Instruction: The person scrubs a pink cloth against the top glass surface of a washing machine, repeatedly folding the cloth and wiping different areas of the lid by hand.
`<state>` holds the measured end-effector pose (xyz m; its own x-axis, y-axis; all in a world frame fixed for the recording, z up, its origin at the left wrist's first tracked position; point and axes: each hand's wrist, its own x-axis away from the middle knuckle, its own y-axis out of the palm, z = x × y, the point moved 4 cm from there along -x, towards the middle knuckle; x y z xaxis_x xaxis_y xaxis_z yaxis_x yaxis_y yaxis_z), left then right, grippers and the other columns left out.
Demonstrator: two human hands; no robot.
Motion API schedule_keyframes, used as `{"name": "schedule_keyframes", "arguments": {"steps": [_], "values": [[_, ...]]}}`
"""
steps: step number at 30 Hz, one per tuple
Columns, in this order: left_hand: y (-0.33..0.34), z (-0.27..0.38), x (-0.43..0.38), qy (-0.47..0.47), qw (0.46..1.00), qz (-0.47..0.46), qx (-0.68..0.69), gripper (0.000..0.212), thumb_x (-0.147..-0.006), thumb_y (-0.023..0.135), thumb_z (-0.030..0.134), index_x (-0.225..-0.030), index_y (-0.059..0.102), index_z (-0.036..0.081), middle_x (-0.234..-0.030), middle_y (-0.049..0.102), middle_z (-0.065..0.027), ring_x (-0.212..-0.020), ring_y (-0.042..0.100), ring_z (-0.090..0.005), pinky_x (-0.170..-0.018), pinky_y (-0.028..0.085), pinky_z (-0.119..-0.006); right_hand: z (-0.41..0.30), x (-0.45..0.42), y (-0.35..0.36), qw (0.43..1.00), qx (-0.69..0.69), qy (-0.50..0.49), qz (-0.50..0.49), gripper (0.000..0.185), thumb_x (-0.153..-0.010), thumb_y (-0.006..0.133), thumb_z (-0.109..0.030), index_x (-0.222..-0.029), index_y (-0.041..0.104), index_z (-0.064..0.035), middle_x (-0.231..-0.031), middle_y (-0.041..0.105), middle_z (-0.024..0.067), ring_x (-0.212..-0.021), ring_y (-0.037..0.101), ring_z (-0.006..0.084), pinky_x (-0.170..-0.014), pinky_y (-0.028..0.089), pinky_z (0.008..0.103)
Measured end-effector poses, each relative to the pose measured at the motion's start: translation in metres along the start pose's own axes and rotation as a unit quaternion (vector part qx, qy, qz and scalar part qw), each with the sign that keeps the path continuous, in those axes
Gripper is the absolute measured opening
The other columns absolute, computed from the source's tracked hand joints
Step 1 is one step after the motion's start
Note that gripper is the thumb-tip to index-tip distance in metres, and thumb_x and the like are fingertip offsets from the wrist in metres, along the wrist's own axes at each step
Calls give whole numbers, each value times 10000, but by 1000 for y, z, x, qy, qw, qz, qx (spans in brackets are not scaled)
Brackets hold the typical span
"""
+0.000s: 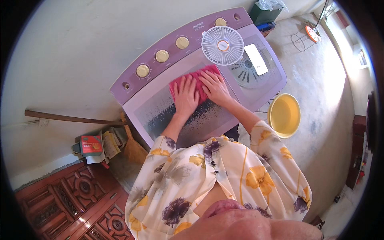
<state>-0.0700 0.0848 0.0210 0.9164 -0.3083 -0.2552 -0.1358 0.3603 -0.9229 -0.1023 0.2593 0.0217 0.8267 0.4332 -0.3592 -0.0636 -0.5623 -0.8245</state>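
Both hands are palm down on a folded pink-red plush cloth [192, 78], which lies on the purple lid of a twin-tub washing machine [141, 115]. My left hand [186, 95] covers the cloth's left part with its fingers spread. On the right part rests my right hand [215, 87], fingers apart and slightly bent. Neither hand visibly pinches the cloth, and its underside is hidden. Under the hands, the lid's dark translucent panel [168, 117] has a speckled look. A small white round fan [223, 45] stands just beyond my right hand.
A white-screened phone [256, 59] lies on the spinner lid. Cream knobs [162, 56] line the back panel. A yellow basin [285, 115] is at the machine's right. To the left are a straw broom [133, 148], a red box [91, 144] and a carved wooden door [72, 207].
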Motion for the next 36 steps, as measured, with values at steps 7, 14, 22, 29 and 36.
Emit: {"name": "schedule_keyframes", "arguments": {"steps": [7, 14, 22, 29, 36], "values": [[-1, -15, -25, -44, 994, 92, -38, 559, -1028, 646, 291, -1544, 595, 83, -1685, 492, -127, -1596, 394, -363, -1298, 231, -655, 9, -24, 11, 998, -11, 26, 52, 433, -1040, 628, -251, -1455, 669, -133, -1609, 586, 76, -1511, 495, 289, -1250, 358, 518], [18, 80, 93, 102, 989, -96, 50, 623, -1025, 636, 335, -1596, 553, 101, -1713, 457, -111, -1642, 316, -329, -1339, 154, -625, -21, 161, -43, 997, 18, 54, -49, 492, -1013, 675, -229, -1489, 644, -113, -1663, 529, 95, -1543, 467, 308, -1266, 345, 533], [9, 36, 39, 63, 997, -38, 37, 589, -1027, 631, 361, -1569, 590, 134, -1688, 497, -98, -1622, 357, -313, -1336, 187, -612, -11, 88, -23, 998, 33, 45, -28, 503, -1029, 652, -246, -1513, 622, -112, -1676, 513, 95, -1551, 455, 304, -1275, 329, 525], [-18, -61, -32, -66, 993, 92, -40, 559, -1058, 612, 310, -1587, 561, 140, -1699, 478, -108, -1602, 381, -364, -1305, 232, -641, -16, -72, 34, 997, 31, 19, 69, 451, -1053, 621, -270, -1478, 652, -120, -1616, 571, 89, -1520, 484, 292, -1246, 356, 536], [-16, -4, 94, -42, 999, -28, -3, 598, -1030, 639, 308, -1583, 562, 92, -1720, 449, -109, -1633, 333, -340, -1329, 181, -635, -57, 58, 19, 997, -23, -43, -65, 490, -1032, 635, -240, -1502, 626, -102, -1665, 520, 101, -1547, 454, 303, -1267, 332, 533]]}}
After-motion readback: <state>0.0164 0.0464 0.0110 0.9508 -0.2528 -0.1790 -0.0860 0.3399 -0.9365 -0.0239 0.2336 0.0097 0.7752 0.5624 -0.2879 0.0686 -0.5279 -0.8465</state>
